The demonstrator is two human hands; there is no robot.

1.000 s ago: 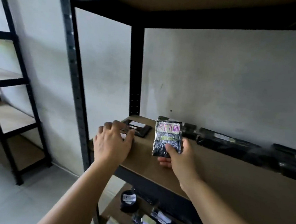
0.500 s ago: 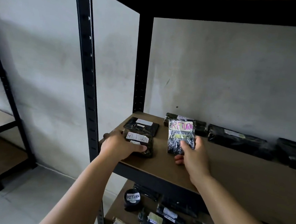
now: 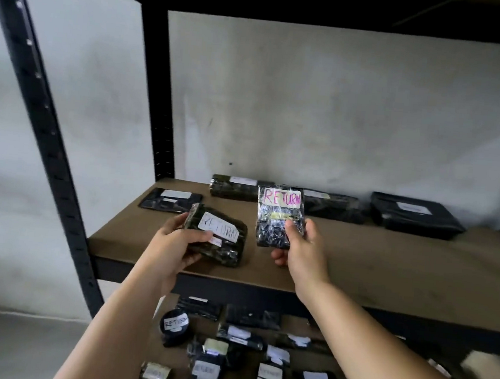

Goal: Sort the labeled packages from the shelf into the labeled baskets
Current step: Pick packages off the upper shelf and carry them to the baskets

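storeroom — metal shelving (image 3: 47, 151), labelled packages (image 3: 417, 216)

Black metal shelving unit (image 3: 170, 120) is the landmark: perforated uprights, brown board shelves; front-left post (image 3: 44, 126) leans diagonally across view; rear post stands upright behind it; dark underside of an upper shelf (image 3: 321, 3) spans the top; grey-white plaster wall (image 3: 327, 105) directly behind the unit, scuffed and stained, also visible left of the front post; pale floor (image 3: 7, 346) below-left of the unit; light dim, soft, even.
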